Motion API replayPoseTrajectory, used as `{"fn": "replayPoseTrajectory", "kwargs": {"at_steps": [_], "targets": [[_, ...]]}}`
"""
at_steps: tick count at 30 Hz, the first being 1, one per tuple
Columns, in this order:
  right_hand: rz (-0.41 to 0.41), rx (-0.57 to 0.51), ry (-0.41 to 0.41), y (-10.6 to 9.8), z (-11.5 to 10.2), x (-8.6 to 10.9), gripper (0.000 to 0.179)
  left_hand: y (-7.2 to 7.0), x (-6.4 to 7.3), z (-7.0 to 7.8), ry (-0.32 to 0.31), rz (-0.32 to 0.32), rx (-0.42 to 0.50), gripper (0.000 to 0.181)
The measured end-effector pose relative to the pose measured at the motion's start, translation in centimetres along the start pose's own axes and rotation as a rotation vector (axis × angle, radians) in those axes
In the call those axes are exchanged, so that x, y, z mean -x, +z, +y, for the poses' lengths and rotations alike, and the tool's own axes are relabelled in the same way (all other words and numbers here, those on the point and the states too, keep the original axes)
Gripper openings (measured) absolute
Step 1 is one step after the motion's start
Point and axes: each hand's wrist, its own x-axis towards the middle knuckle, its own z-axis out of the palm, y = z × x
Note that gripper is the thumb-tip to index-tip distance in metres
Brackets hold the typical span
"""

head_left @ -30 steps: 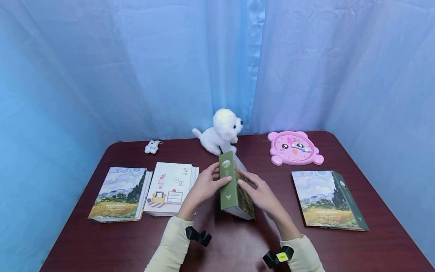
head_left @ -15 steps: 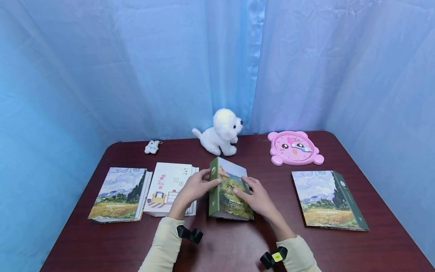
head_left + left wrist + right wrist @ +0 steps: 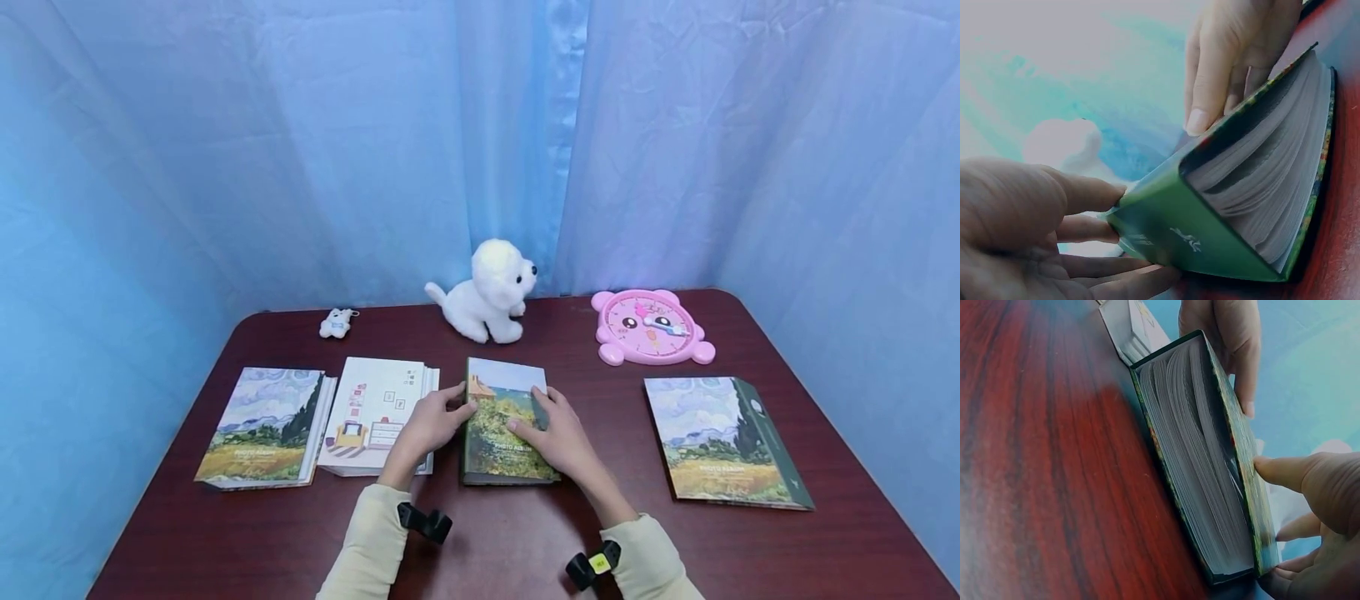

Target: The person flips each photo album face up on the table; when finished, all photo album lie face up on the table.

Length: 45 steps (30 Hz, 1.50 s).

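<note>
A thick photo album (image 3: 495, 400) with a painted garden cover and green spine lies face up at the table's middle. My left hand (image 3: 429, 425) holds its spine side, thumb at the cover's edge and fingers against the green spine (image 3: 1197, 231). On the other side, my right hand (image 3: 562, 433) grips the right edge, its thumb on the cover. The page edges (image 3: 1191, 456) face me between the two covers. To the left lie a white album (image 3: 375, 417) with a drawn room and a landscape album (image 3: 262, 429); another landscape album (image 3: 720, 442) lies at the right.
A white plush dog (image 3: 487, 292) sits behind the middle album. At the back right lies a pink toy clock (image 3: 648, 327), and a small white bear keychain (image 3: 336, 323) is at the back left. Blue curtains (image 3: 360, 150) surround the dark red table (image 3: 495, 550).
Both hands have turned the photo album from spine-up to lying flat, cover up. The left hand has moved left and down with the spine; the other albums and toys stay put.
</note>
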Motion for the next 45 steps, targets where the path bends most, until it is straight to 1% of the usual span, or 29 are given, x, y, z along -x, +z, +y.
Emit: {"fn": "replayPoseTrajectory", "kwargs": {"at_steps": [3,9,14,17,20,25,28,31,33,36,38,42,45], "targets": [[0.006,0.019,-0.002,0.1,-0.1,0.0,0.078,0.0,0.0,0.1,0.005,0.018,-0.019,0.053],[0.005,0.067,-0.016,0.2,-0.2,0.0,0.076,-0.1,-0.3,0.1,-0.005,0.049,-0.056,0.049],[-0.002,0.093,-0.047,0.5,-0.3,0.1,0.075,-0.5,-0.3,0.1,0.021,0.090,-0.123,0.041],[0.011,0.106,-0.080,0.8,-0.2,0.1,0.073,-0.7,-0.2,0.0,0.014,0.100,-0.144,0.038],[0.022,0.111,-0.093,1.0,-0.2,0.1,0.072,-0.8,-0.2,-0.2,-0.001,0.100,-0.153,0.037],[0.036,0.114,-0.100,1.1,-0.2,0.3,0.071,-0.8,-0.2,-0.4,-0.003,0.097,-0.160,0.038],[0.037,0.092,-0.102,0.9,-0.1,0.4,0.071,-0.7,0.0,-0.4,-0.014,0.107,-0.138,0.041],[0.047,0.065,-0.101,0.5,0.2,0.5,0.072,-0.6,0.3,-0.2,-0.007,0.155,-0.108,0.044],[0.060,0.055,-0.109,0.0,0.5,0.5,0.072,-0.6,0.4,0.1,0.017,0.209,-0.100,0.046],[0.083,0.067,-0.130,-1.0,1.1,0.5,0.070,-0.6,0.5,0.6,0.069,0.285,-0.084,0.046],[0.095,0.080,-0.140,-1.8,1.6,0.5,0.069,-0.5,0.5,1.1,0.101,0.308,-0.051,0.047],[0.118,0.101,-0.131,-3.7,2.8,0.7,0.068,0.2,0.3,2.2,0.153,0.310,0.052,0.044],[0.140,0.117,-0.120,-5.2,3.9,1.0,0.067,1.1,0.0,3.1,0.173,0.288,0.090,0.043]]}}
